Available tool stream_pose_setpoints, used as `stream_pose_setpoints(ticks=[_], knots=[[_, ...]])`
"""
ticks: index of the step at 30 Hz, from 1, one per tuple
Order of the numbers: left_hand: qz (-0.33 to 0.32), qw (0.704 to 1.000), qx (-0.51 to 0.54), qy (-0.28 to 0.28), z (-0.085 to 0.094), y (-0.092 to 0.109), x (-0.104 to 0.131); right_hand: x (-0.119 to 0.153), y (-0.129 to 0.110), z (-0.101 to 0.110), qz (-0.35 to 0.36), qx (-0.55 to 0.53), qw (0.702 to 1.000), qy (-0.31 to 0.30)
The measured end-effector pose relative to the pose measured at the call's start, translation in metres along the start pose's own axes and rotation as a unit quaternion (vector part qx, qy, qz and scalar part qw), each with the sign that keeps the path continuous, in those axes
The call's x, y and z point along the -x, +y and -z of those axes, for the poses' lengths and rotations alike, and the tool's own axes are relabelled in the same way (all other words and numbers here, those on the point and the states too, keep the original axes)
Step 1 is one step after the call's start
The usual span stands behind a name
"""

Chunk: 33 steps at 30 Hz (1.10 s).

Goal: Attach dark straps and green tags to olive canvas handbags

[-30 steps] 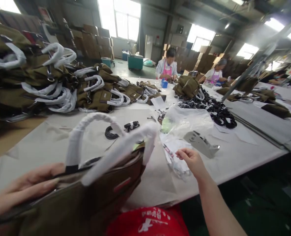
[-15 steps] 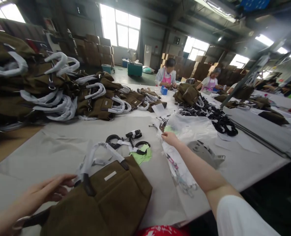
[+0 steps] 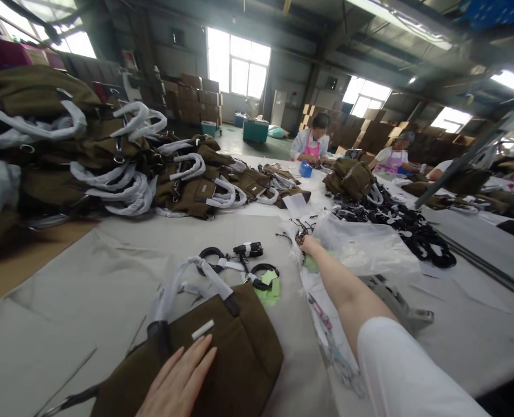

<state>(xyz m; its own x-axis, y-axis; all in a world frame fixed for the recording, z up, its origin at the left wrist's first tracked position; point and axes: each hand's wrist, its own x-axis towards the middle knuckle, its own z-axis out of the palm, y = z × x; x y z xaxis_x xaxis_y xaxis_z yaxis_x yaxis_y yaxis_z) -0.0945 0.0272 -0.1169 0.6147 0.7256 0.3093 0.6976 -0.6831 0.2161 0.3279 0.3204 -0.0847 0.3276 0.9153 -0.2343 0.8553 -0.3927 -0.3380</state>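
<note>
A brown handbag (image 3: 243,353) with wrapped handles (image 3: 205,266) lies at the front of the table. My left hand (image 3: 181,376) rests flat on its front, fingers stretched just below the small metal plate (image 3: 202,329). Farther off, my right hand (image 3: 308,244) reaches to a bundle of thin dark cords and white tags (image 3: 295,234); its fingertips are too small and partly hidden to tell what they grip. Coiled black straps (image 3: 211,259) and a green piece (image 3: 271,291) lie behind the bag. Pink-handled snips (image 3: 320,311) lie right of it.
Brown bags with wrapped handles (image 3: 139,185) are heaped at the left. A clear plastic bag (image 3: 365,240), a grey tape dispenser (image 3: 402,304) and a pile of black straps (image 3: 430,240) are at the right. Two people (image 3: 311,142) in pink aprons work across the table.
My left hand has moved from beside the handbag onto its front. My right hand has reached slightly farther, to the dark cords. The view has turned a little left.
</note>
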Motion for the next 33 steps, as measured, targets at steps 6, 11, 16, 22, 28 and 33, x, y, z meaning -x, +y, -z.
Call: stream_pose_setpoints(ticks=[6,11,16,22,28,33], knots=[[0.051,0.996,0.052,-0.051,0.000,-0.002,0.011,0.014,0.025,0.023,0.008,-0.111,0.993,0.035],[0.097,0.993,0.060,-0.040,0.028,0.017,-0.004,0.051,0.028,0.061,0.053,-0.259,0.959,0.106],[0.110,0.985,0.131,-0.037,0.078,0.052,-0.041,0.138,0.016,0.083,0.141,-0.390,0.906,0.080],[0.089,0.961,0.258,0.035,0.107,0.101,-0.094,0.289,0.008,0.065,0.235,-0.553,0.762,-0.242],[0.147,0.795,0.583,-0.083,0.075,0.117,-0.099,0.339,0.004,0.024,0.139,-0.651,0.635,-0.392],[0.229,0.670,0.696,-0.117,0.071,0.112,-0.085,0.333,0.012,0.005,0.109,-0.665,0.631,-0.383]])
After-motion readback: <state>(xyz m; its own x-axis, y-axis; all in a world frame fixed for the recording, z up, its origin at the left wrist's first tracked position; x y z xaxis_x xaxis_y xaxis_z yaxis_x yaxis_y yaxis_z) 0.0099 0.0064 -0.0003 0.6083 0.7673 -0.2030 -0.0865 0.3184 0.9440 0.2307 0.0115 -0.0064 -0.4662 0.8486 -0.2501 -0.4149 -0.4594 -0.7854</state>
